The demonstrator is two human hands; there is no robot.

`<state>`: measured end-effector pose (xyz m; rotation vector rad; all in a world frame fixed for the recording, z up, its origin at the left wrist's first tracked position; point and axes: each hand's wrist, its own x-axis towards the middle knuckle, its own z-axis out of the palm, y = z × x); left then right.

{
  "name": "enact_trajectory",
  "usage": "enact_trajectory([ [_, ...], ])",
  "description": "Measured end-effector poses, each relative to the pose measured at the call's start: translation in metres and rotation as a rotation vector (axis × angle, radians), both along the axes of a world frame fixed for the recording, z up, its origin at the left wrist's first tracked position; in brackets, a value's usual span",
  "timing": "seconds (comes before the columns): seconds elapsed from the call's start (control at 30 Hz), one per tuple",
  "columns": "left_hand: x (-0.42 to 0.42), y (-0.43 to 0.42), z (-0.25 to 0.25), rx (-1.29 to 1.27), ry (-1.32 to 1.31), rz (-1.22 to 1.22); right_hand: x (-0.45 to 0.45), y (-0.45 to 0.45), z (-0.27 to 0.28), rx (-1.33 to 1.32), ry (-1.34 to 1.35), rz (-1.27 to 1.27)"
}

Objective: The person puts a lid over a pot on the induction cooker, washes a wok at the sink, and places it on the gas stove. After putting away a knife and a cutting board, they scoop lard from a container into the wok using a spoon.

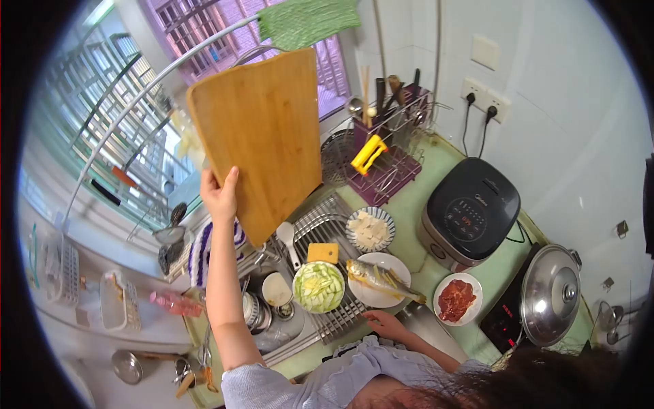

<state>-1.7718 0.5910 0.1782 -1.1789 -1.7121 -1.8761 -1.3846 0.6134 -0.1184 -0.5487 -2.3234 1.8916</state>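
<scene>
My left hand (219,194) is closed on the lower left edge of a wooden cutting board (266,129), held up in front of the window. The thumb lies on the board's face; the other fingers are partly hidden behind it. My right hand (383,325) is low near the counter's front edge, fingers apart and holding nothing. Just beyond it, a fish (381,278) lies on a white plate (402,267). To the left are a bowl of sliced green vegetable (318,287), a yellow sponge (323,253) and a white spoon (287,238).
Right of the fish are a plate of raw meat (456,300), a black rice cooker (470,208) and a lidded pan (552,293) on a cooktop. Behind stands a utensil rack (388,170). Dishes fill the sink (276,334). A bowl of white pieces (370,230) sits mid-counter.
</scene>
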Motion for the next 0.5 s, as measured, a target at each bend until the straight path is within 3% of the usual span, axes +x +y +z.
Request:
enact_trajectory([
  [0.17,-0.021,0.121,0.001,0.0,-0.073,-0.244,0.009,0.014,-0.01,0.0,-0.038,-0.119],
  [0.23,-0.029,0.163,-0.001,-0.149,-0.037,-0.221,0.008,0.019,-0.008,0.004,-0.041,-0.147],
  [0.5,-0.05,0.29,-0.034,-0.346,-0.092,-0.428,0.0,0.03,-0.007,-0.091,-0.057,-0.166],
])
